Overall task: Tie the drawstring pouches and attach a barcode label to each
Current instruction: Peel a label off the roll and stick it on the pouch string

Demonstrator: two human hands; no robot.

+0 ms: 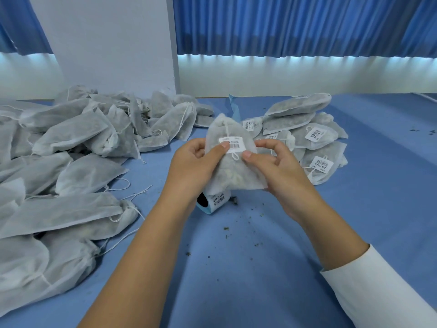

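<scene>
A: We start with the widest thing, the blue table (pixel 272 268), which fills most of what we see under a blue curtain (pixel 295 24) and a pale wall panel (pixel 113 43).

B: Then on our left we have the big heap of unlabelled pouches (pixel 59 162), their drawstrings trailing loose over the cloth. On the far right sits the smaller stack of labelled pouches (pixel 305 136), each showing a white barcode sticker.

A: Between the two piles, raised above the table, we hold the pouch (pixel 233 166) upright with its gathered neck at the top and its cord hanging down the front.

B: Our left hand (pixel 194 166) is closed on the pouch's left edge, thumb pressed onto the barcode label (pixel 233 145). Our right hand (pixel 276 166) is closed on the right side, thumb just beside the label's lower right corner, fingers behind the fabric.

A: Under the pouch, resting on the table, we see the label roll (pixel 214 200), partly hidden by the left wrist.

B: Smallest of all, we note dark crumbs (pixel 227 229) scattered over the cloth near us.
</scene>
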